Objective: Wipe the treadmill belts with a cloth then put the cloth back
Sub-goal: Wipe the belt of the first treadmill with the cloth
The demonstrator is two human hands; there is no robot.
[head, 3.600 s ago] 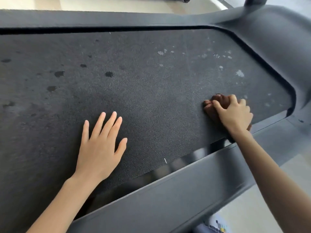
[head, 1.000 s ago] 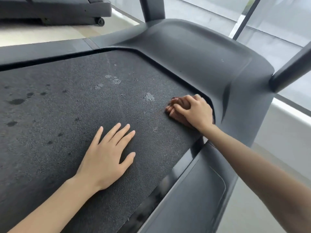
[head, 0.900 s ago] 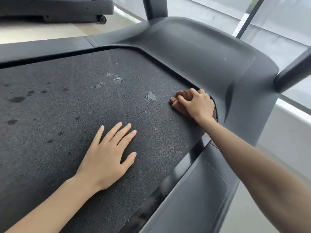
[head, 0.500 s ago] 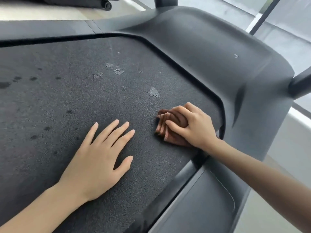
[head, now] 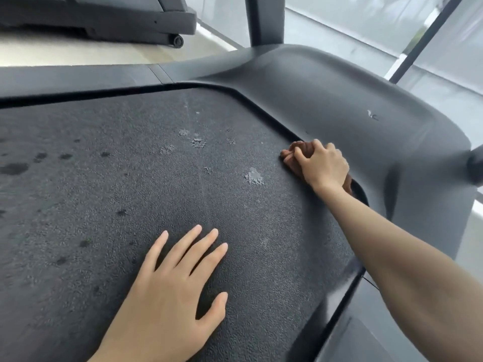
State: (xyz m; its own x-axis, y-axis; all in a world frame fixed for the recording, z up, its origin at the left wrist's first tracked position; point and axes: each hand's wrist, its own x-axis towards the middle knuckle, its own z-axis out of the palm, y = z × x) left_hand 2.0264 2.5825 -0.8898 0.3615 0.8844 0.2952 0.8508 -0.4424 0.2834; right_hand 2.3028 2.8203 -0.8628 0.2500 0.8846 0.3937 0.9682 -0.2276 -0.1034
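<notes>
Your right grip (head: 324, 165) was closed on the brown cloth (head: 294, 150). The fingers were curled over it and bunched it into a thick wad, and the heel of the hand pressed it down. I think you held it bunched like this so that the pressure fell on a small area and the cloth did not slide flat under the palm. The cloth lay on the treadmill belt (head: 104, 205), right at the curved far edge where the belt goes under the motor cover (head: 366, 113). This corner is hard to reach, which probably explains your stretched right arm.

Your left grip (head: 167, 291) was open, with the palm flat on the belt near you and the fingers spread, holding nothing. It seemed to carry your weight during the reach, and perhaps it also stopped the belt from rolling.

Just beside the cloth there was a pale dried patch (head: 253, 176), with smaller ones further along. Dark wet spots (head: 14, 168) were well apart, at the left side. So the wiping looked unfinished. The place for putting the cloth back was not visible. A second treadmill (head: 104, 17) stood behind.
</notes>
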